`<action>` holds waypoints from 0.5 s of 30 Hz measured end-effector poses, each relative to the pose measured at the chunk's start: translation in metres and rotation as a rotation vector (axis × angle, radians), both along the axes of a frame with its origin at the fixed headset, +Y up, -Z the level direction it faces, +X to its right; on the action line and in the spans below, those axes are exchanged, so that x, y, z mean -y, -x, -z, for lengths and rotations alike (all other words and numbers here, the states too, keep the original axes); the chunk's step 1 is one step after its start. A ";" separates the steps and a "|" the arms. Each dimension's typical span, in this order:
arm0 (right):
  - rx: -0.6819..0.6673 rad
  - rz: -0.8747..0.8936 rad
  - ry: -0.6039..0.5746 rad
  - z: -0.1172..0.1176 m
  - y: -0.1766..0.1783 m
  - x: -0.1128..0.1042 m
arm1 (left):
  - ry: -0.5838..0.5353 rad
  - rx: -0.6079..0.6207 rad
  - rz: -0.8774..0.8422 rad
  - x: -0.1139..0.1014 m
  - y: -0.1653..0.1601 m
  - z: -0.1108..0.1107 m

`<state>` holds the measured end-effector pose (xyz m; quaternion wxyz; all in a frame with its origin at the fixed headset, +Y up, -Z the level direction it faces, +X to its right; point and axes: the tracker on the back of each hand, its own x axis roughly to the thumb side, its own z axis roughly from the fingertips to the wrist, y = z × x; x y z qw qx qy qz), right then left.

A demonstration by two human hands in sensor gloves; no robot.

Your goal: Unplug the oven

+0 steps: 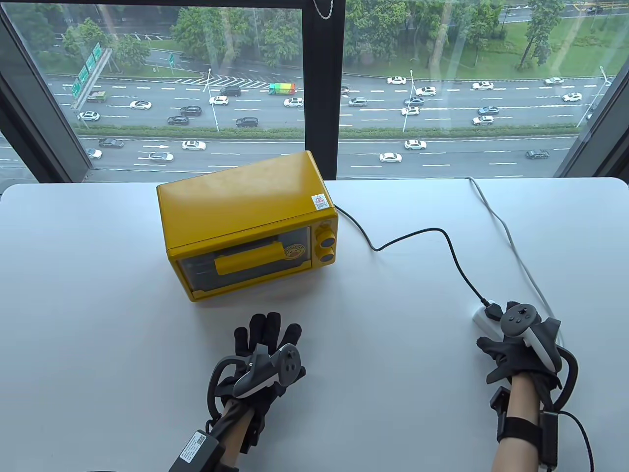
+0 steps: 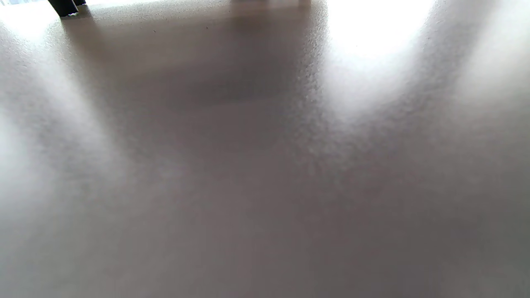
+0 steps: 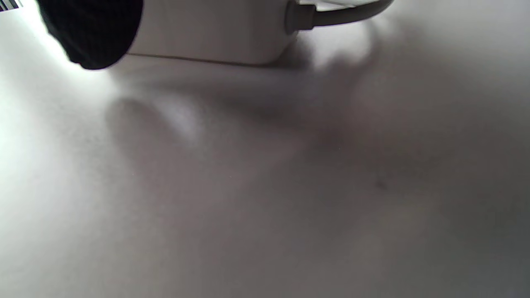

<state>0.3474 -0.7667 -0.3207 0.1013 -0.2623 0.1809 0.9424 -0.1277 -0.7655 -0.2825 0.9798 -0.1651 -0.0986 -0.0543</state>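
Observation:
A yellow toaster oven [image 1: 245,221] stands at the middle of the white table [image 1: 98,295]. Its black cord [image 1: 442,236] runs right and forward to a black plug [image 1: 493,310] seated in a white power strip [image 1: 482,319]. My right hand [image 1: 499,351] lies over the strip's near end, just behind the plug, with its fingers hidden under the tracker. In the right wrist view one gloved fingertip [image 3: 91,33] sits at the side of the strip [image 3: 215,33]. My left hand [image 1: 268,339] rests flat on the table in front of the oven, fingers spread, holding nothing.
The strip's grey cable [image 1: 511,236] runs back over the table's far edge by the window; it also shows in the right wrist view [image 3: 343,14]. The left wrist view shows only bare tabletop [image 2: 265,186].

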 end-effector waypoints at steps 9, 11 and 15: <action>-0.096 0.007 -0.126 -0.001 0.012 -0.006 | -0.034 0.027 -0.004 -0.002 -0.006 0.000; -0.164 0.058 -0.140 -0.005 0.021 -0.009 | -0.031 0.033 -0.014 -0.002 -0.007 0.000; -0.341 0.089 -0.098 -0.011 0.052 -0.018 | -0.031 0.056 0.018 0.000 -0.011 -0.003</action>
